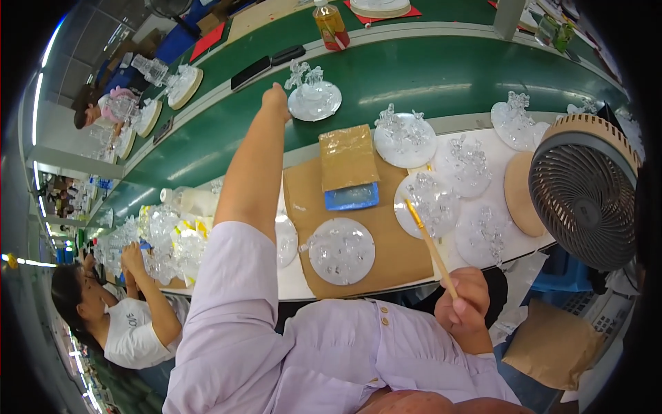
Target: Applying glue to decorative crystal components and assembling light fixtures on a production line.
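Watching from far, I see the left hand (277, 105) stretched to a round white disc with clear, glassy figures (320, 107), which lies on the long smooth green surface (448, 76). Its fingers are hidden, so I cannot tell whether they grip the rim. The right hand (466, 303) is closed around a thin wooden-handled brush (433, 249), with its tip above a nearer white disc bearing clear pieces (440, 199). I think a hasty pull could snap the figures, and a dropping wrist could smear the nearer disc. The far disc looks shiny and flat, its figures upright.
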A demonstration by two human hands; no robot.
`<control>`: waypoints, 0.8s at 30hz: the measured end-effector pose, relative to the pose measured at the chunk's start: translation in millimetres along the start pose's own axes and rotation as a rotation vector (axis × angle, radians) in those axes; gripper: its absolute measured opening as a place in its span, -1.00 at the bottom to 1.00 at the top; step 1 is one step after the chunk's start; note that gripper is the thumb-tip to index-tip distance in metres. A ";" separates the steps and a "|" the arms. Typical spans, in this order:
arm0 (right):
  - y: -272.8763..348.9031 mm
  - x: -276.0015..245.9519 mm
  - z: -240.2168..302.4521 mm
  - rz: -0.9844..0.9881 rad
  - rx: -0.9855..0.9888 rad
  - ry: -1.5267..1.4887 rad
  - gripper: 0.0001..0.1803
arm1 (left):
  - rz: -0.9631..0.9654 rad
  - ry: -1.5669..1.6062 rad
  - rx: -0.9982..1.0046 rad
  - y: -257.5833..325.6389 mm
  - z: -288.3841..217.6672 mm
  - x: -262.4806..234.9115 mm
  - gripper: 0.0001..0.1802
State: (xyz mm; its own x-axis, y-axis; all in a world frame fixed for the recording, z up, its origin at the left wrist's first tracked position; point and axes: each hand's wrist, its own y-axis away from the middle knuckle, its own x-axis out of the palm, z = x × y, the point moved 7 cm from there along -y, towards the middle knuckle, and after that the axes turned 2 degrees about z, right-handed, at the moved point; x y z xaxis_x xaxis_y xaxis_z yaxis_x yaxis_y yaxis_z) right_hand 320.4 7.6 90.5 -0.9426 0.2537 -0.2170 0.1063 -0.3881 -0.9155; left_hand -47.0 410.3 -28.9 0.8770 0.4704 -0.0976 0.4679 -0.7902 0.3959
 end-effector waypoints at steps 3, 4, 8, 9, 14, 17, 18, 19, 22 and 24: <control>-0.6 -1.1 3.4 -0.034 -0.015 0.012 -0.75 | -0.095 -0.231 0.281 47.2 -56.3 -30.1 -0.40; -3.2 -0.6 5.5 -0.062 -0.030 0.009 -0.74 | -0.085 -0.151 0.352 56.7 -72.9 -48.1 -0.38; -9.8 -8.3 8.9 -0.101 -0.014 0.017 -0.71 | 0.601 0.177 0.516 194.3 -115.0 -33.8 -0.49; -8.0 -10.3 9.4 -0.089 0.008 0.031 -0.71 | 0.601 -0.092 0.709 245.2 -111.7 -34.1 -0.58; -14.9 -24.8 18.0 -0.210 0.118 -0.036 -0.71 | 0.530 -0.945 1.296 410.4 -23.8 -78.0 -0.49; -17.2 -27.3 36.2 -0.178 0.174 -0.036 -0.70 | 0.343 -0.856 1.195 397.2 19.2 -104.1 -0.52; -12.3 -23.7 38.2 -0.159 0.223 -0.118 -0.71 | 0.351 -0.843 1.191 392.9 31.1 -104.6 -0.52; -8.3 -21.6 42.3 -0.149 0.225 -0.106 -0.71 | 0.333 -0.773 1.097 383.3 41.4 -107.4 -0.54; -2.8 1.8 45.2 0.121 0.254 0.014 -0.76 | 0.289 -0.690 1.056 365.5 56.9 -105.1 -0.58; -5.9 5.8 40.7 0.113 0.324 0.032 -0.76 | 0.262 -0.680 1.107 358.1 57.8 -103.4 -0.60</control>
State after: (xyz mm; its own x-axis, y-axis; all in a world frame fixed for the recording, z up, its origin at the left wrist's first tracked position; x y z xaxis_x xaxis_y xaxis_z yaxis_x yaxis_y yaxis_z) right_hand 301.5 -24.7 108.4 -0.9198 0.2181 -0.3262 0.0989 -0.6756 -0.7306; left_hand 36.2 56.0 70.2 0.6824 0.2228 -0.6962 -0.1662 -0.8802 -0.4445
